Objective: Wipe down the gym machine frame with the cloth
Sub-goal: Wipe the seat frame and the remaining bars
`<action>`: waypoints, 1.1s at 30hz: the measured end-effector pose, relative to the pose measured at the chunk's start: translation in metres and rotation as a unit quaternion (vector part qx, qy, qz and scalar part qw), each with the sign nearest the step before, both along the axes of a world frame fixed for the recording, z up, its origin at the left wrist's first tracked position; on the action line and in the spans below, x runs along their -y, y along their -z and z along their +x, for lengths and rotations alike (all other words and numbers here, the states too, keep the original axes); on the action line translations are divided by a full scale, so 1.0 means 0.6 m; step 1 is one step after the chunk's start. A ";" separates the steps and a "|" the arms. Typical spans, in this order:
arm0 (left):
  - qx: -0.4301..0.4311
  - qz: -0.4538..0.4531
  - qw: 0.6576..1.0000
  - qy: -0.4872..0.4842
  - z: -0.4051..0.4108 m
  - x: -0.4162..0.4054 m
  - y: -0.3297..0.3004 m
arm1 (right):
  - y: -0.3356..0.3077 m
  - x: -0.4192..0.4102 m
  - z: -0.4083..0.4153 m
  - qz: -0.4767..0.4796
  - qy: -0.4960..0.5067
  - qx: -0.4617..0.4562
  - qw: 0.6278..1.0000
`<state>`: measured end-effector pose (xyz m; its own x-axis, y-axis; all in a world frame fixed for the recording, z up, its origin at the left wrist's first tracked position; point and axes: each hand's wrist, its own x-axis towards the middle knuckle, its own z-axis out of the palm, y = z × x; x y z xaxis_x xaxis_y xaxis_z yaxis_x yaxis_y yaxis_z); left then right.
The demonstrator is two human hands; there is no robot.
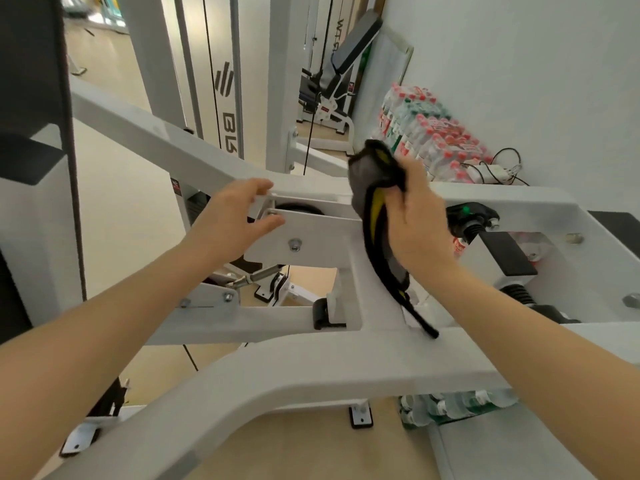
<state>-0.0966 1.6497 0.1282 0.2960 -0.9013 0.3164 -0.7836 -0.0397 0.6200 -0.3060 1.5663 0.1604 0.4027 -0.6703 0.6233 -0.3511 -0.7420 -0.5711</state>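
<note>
The white gym machine frame (311,362) fills the middle of the view, with a pulley bracket plate (311,233) at its centre. My right hand (415,223) grips a dark grey cloth with black and yellow trim (372,188), bunched above the frame's upright to the right of the bracket. A strip of the cloth hangs down over the frame. My left hand (232,223) has fingers extended, its fingertips touching the left edge of the bracket plate beside the black pulley wheel (298,210).
Packs of water bottles with red caps (429,140) are stacked against the white wall at right, with cables and a charger (491,171) beside them. A black lever with a green mark (474,220) sits right of my right hand. Weight stack posts (221,81) rise behind.
</note>
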 end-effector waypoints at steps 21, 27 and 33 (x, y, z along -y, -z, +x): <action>-0.315 0.081 0.936 0.134 0.038 -0.029 0.028 | 0.003 0.108 0.022 -0.459 -0.211 -0.516 0.692; -0.316 0.084 0.936 0.129 0.032 -0.028 0.027 | 0.006 0.092 0.065 -0.477 -0.235 -0.489 0.691; -0.315 0.076 0.939 0.115 0.027 -0.030 0.023 | 0.016 0.078 0.065 -0.437 -0.216 -0.477 0.731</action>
<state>-0.0806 1.6679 0.1141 0.1732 -0.9849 0.0065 -0.2610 -0.0396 0.9645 -0.2669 1.5192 0.1507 0.9902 0.1354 0.0346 0.0956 -0.8366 0.5394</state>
